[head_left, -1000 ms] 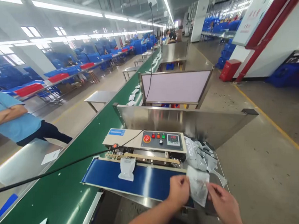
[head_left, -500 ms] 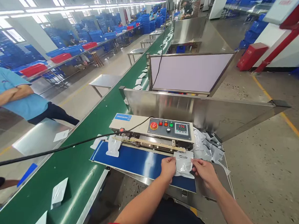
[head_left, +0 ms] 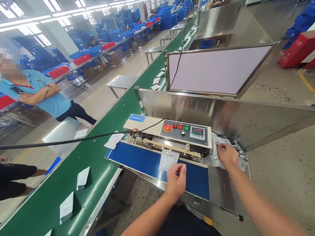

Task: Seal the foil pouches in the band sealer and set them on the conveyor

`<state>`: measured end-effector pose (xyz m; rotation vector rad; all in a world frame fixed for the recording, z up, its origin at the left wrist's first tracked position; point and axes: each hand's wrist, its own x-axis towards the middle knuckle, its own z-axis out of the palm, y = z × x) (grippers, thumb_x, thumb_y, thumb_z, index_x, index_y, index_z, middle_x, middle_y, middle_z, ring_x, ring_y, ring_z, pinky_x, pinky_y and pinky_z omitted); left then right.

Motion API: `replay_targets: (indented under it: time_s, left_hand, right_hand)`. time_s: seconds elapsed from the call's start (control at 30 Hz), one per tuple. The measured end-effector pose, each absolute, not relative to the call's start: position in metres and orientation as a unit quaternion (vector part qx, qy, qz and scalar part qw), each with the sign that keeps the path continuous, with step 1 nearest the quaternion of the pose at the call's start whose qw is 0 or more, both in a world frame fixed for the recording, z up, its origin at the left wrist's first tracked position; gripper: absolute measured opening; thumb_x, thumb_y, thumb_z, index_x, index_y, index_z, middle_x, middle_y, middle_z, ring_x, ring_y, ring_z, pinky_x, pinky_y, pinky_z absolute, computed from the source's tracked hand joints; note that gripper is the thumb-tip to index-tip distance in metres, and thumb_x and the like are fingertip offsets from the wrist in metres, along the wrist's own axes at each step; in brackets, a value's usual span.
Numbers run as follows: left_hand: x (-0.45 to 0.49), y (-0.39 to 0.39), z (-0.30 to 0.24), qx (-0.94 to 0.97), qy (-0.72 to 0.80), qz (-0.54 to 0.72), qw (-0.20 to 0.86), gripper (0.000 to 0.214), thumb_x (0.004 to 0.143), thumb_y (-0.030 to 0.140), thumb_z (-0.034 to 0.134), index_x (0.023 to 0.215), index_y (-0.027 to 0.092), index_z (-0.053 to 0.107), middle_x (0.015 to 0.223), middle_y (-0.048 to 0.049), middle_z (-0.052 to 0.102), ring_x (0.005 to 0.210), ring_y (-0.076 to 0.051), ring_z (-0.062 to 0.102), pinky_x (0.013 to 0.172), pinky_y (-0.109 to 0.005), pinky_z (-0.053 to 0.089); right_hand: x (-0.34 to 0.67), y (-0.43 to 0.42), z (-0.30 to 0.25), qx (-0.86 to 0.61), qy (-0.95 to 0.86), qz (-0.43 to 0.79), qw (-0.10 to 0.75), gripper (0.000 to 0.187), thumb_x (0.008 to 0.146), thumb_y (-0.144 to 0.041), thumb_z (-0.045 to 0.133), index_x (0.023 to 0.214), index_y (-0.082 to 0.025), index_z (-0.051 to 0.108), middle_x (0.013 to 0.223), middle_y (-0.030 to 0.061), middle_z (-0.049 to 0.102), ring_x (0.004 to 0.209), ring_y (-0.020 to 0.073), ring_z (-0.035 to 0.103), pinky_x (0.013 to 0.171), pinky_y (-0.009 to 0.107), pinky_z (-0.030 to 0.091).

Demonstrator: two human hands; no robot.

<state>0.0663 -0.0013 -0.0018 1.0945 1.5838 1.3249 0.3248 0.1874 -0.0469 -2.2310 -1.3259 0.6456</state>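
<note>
A band sealer [head_left: 172, 133] with a grey control panel stands in front of me, its blue belt [head_left: 144, 161] running below. A clear silvery pouch [head_left: 168, 159] lies on the belt with its top edge in the sealing slot. My left hand [head_left: 175, 179] hovers just below that pouch, fingers loosely curled, holding nothing. My right hand [head_left: 225, 154] reaches into the pile of unsealed pouches [head_left: 241, 161] at the machine's right end, fingers closing on one. A sealed pouch [head_left: 114, 140] lies at the belt's left end.
A long green conveyor [head_left: 91, 171] runs along the left with white pouches [head_left: 82, 178] on it. A black cable [head_left: 66, 140] crosses it. A steel guard wall [head_left: 226, 118] stands behind the sealer. A person in a blue shirt [head_left: 39, 96] stands at left with arms crossed.
Both hands let go of the pouch on the belt; it travelled left. My right hand moved right to the pouch pile. The earlier pouch left the belt's left end.
</note>
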Motion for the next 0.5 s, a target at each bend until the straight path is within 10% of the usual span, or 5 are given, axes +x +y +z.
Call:
replay_targets:
  time_s: [0.27,0.5]
  left_hand:
    - [0.152,0.029,0.004,0.536,0.552,0.468,0.434,0.042,0.101,0.05,0.072,0.127,0.02,0.084,0.127,-0.0147,0.084,0.114,-0.031,0.077,0.105,-0.043,0.063]
    - [0.156,0.027,-0.015,0.532,0.548,0.412,0.496,0.059,0.11,0.061,0.05,0.09,0.016,0.083,0.078,-0.0056,0.074,0.072,-0.02,0.059,0.069,-0.029,0.046]
  right_hand:
    - [0.327,0.036,-0.013,-0.743,-0.506,0.183,0.398,0.069,0.091,-0.084,0.067,0.099,-0.018,0.083,0.084,0.0152,0.076,0.076,0.0313,0.07,0.076,0.042,0.057]
    - [0.324,-0.009,-0.012,-0.709,-0.44,0.319,0.449,0.073,0.089,-0.084,0.07,0.118,-0.018,0.083,0.109,0.0161,0.081,0.087,0.0309,0.076,0.072,0.038,0.062]
